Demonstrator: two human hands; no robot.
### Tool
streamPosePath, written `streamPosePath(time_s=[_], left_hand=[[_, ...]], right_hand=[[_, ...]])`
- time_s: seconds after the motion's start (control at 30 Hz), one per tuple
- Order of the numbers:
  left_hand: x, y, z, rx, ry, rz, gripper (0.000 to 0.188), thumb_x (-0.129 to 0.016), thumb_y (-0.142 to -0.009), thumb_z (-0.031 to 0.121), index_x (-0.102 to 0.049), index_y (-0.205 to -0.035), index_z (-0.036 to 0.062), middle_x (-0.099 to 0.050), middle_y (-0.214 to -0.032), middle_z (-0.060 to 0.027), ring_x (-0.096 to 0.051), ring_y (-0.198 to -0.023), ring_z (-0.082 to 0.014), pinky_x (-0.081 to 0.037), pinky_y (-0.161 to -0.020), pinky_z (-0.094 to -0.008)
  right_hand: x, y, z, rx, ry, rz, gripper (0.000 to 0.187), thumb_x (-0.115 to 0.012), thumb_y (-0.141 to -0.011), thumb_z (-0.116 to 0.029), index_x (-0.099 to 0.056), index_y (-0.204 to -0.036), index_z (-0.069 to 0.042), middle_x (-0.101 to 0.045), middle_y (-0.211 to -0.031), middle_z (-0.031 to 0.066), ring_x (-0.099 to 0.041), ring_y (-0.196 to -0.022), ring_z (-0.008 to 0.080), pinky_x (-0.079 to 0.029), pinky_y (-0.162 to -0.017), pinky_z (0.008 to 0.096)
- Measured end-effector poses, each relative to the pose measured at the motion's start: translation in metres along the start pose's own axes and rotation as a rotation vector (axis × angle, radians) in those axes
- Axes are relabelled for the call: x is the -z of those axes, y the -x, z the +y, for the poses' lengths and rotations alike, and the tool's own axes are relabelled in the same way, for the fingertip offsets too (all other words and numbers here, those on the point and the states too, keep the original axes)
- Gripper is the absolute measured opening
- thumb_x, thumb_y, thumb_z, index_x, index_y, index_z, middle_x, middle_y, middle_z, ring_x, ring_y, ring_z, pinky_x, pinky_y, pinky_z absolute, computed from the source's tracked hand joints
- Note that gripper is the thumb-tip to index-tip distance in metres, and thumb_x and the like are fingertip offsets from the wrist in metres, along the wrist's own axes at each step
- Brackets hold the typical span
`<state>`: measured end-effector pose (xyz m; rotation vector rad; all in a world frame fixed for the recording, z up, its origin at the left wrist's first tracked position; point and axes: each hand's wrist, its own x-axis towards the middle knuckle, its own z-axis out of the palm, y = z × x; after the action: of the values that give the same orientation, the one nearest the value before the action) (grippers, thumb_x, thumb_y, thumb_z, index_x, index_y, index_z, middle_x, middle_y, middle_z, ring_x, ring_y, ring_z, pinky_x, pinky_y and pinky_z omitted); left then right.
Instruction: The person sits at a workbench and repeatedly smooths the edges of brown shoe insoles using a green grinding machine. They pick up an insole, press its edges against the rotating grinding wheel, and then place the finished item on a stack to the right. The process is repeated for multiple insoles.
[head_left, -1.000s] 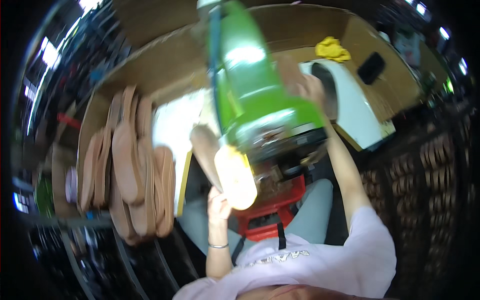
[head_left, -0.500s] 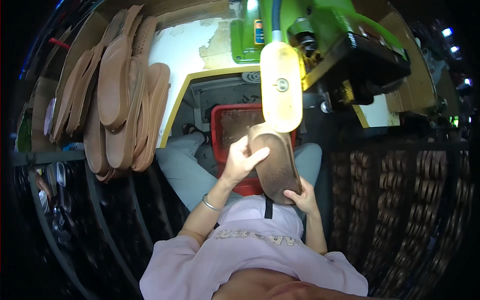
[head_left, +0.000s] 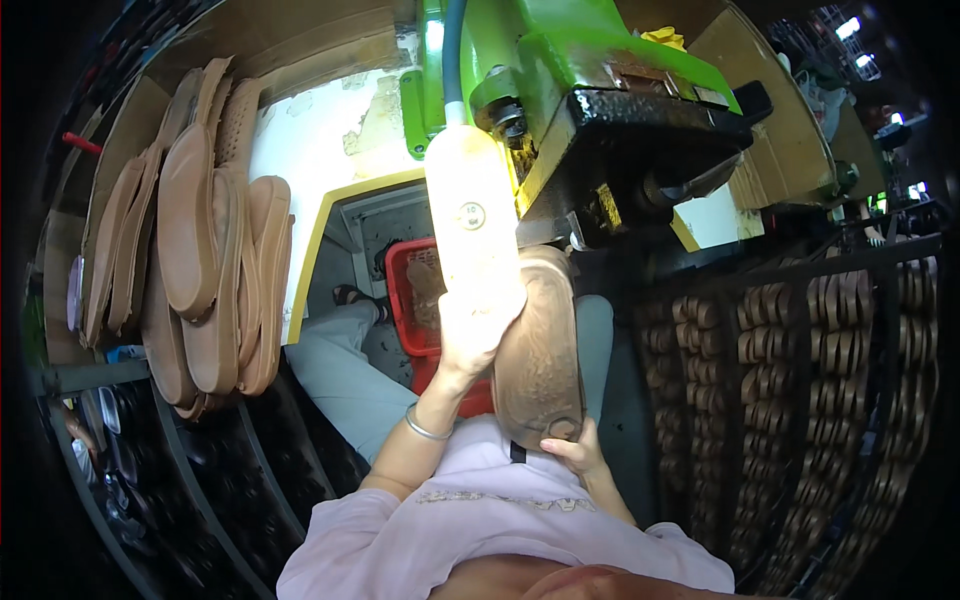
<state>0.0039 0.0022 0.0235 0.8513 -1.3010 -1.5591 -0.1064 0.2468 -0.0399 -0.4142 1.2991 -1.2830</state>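
A worktable (head_left: 290,140) with a white, patchily worn top and a yellow edge (head_left: 316,250) curves around an opening, cardboard walls (head_left: 290,58) standing along its back. A glaring oblong lamp (head_left: 470,170) whitens the middle. Beneath, the grey floor (head_left: 383,348) is speckled with dark bits. A dark multi-tiered rack (head_left: 760,276) fills the right, grey rails (head_left: 203,480) slope at lower left, and small ceiling lights (head_left: 848,28) shine in the gloomy upper right.

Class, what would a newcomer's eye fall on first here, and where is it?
Probably the glowing yellow-white oval lamp near the centre, then the big glossy green-and-black machine above and to its right. Below and right of the lamp, the left hand and right hand hold a dark brown, oblong shoe sole.
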Motion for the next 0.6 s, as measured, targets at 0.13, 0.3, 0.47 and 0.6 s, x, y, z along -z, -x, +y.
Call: streamPosePath(time_s=[0.13, 0.3, 0.47, 0.6], left_hand=[[0.004, 0.005, -0.015, 0.003, 0.144, 0.049, 0.008, -0.065, -0.083, 0.004, -0.062, -0.086, -0.0028, -0.058, -0.076, 0.0012, -0.048, -0.066, -0.0042, -0.039, -0.061, -0.0199], [0.004, 0.007, -0.021, 0.021, 0.162, 0.023, 0.015, -0.066, -0.082, 0.004, -0.062, -0.094, -0.0039, -0.059, -0.079, 0.0002, -0.05, -0.068, -0.0042, -0.04, -0.063, -0.019], [-0.001, 0.003, -0.018, 0.011, 0.142, -0.061, 0.03, -0.065, -0.083, 0.007, -0.061, -0.11, -0.0059, -0.062, -0.088, -0.0027, -0.052, -0.072, -0.0043, -0.041, -0.065, -0.0182], [-0.001, -0.003, -0.014, -0.065, -0.104, -0.151, 0.036, -0.064, -0.084, 0.01, -0.06, -0.114, -0.0084, -0.062, -0.098, -0.0073, -0.054, -0.085, -0.0095, -0.044, -0.077, -0.023]], right_hand=[[0.005, 0.006, -0.02, 0.152, -0.05, 0.153, 0.064, -0.073, -0.063, -0.005, -0.05, -0.122, 0.007, -0.061, -0.11, 0.0106, -0.058, -0.1, 0.02, -0.045, -0.091, 0.032], [0.032, -0.006, -0.045, 0.471, -0.172, 0.38, 0.077, -0.066, -0.062, -0.003, -0.04, -0.133, 0.003, -0.054, -0.122, 0.0132, -0.053, -0.115, 0.0258, -0.041, -0.102, 0.0367], [0.051, -0.044, -0.096, 0.743, -0.175, 0.397, 0.066, -0.06, -0.078, -0.007, -0.034, -0.138, 0.001, -0.047, -0.132, 0.014, -0.046, -0.123, 0.0273, -0.035, -0.108, 0.0399], [0.044, -0.081, -0.14, 0.808, -0.231, 0.447, 0.053, -0.054, -0.088, -0.006, -0.035, -0.137, 0.001, -0.047, -0.133, 0.0141, -0.046, -0.123, 0.0258, -0.035, -0.107, 0.0404]])
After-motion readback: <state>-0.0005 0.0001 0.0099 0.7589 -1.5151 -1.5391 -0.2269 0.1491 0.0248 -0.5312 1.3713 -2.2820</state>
